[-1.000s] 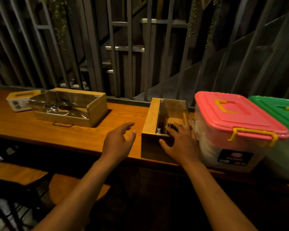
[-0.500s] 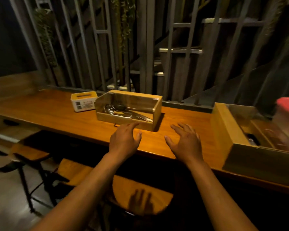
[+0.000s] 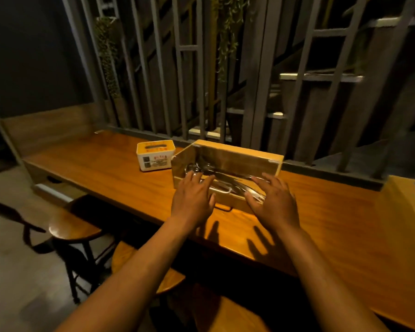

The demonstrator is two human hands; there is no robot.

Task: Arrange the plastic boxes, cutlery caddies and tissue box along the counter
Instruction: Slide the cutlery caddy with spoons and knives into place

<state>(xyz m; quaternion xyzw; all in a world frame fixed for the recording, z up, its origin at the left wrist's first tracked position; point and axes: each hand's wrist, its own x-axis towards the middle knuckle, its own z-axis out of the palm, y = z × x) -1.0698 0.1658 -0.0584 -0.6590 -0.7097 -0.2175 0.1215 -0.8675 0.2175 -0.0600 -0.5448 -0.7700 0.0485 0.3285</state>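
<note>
A wooden cutlery caddy (image 3: 235, 158) with metal spoons inside stands on the wooden counter (image 3: 101, 168), near its back edge. My left hand (image 3: 193, 200) hovers at the caddy's front left, fingers spread and holding nothing. My right hand (image 3: 273, 202) hovers at its front right, fingers apart too, palm down. Both hands cover parts of the front wall; whether they touch it I cannot tell. A white and yellow tissue box (image 3: 155, 155) stands just left of the caddy. Part of a second wooden caddy (image 3: 407, 188) shows at the right edge.
Grey metal bars (image 3: 254, 68) with hanging plants rise behind the counter. A low wooden wall (image 3: 46, 125) closes the counter's left end. Round wooden stools (image 3: 72, 227) stand below the counter's front edge.
The view has swung left; the pink and green boxes have left the frame. My right hand has let go of the second caddy, and both hands have come up to the spoon caddy.
</note>
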